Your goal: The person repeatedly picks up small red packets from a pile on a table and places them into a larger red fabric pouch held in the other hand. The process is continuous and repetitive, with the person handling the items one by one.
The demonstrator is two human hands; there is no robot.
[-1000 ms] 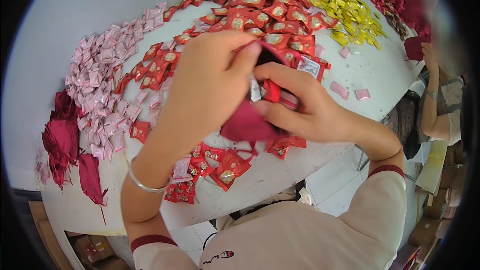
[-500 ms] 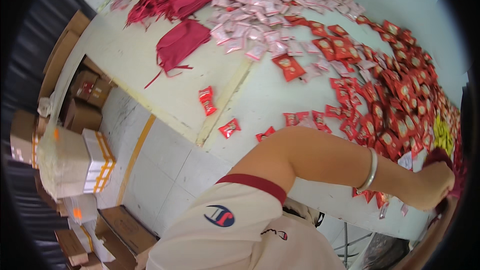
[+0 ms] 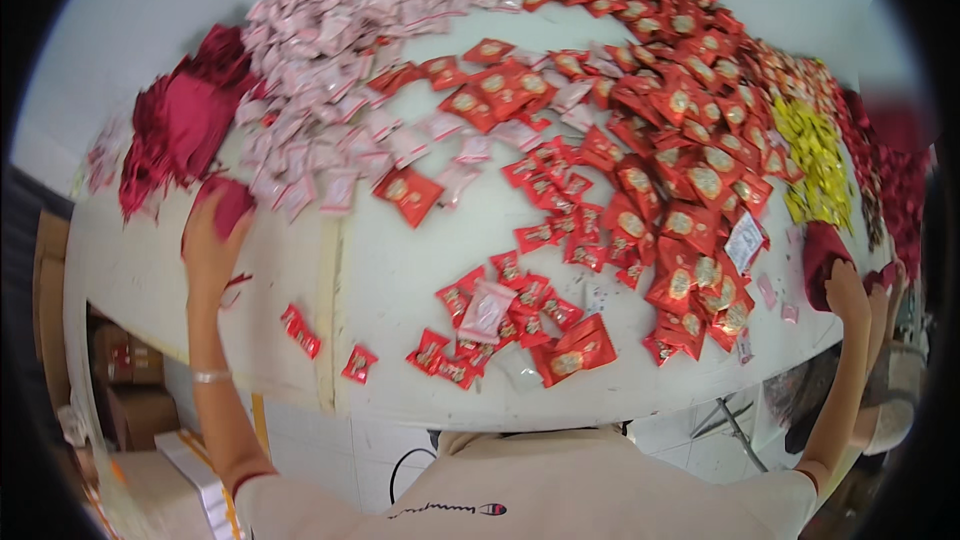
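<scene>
My left hand (image 3: pixel 212 245) reaches out to the table's left side and grips a dark red cloth pouch (image 3: pixel 228 202), just in front of a heap of the same red pouches (image 3: pixel 175 125). My right hand (image 3: pixel 850 290) is stretched far right at the table edge, fingers closed on another dark red pouch (image 3: pixel 822 252). Between my arms the white table (image 3: pixel 400 270) is strewn with red sweet packets (image 3: pixel 660 170), pink packets (image 3: pixel 340 70) and a patch of yellow packets (image 3: pixel 815 160).
Cardboard boxes (image 3: pixel 115 380) stand on the floor below the table's left end. A metal table leg (image 3: pixel 735 425) shows under the right side. More dark red pouches (image 3: pixel 905 180) lie at the far right. A few red packets (image 3: pixel 300 330) sit near the front edge.
Earlier both hands were together over the table's middle, working a red pouch. The view swung left, then back. Now the hands are spread wide apart, one at each end of the table.
</scene>
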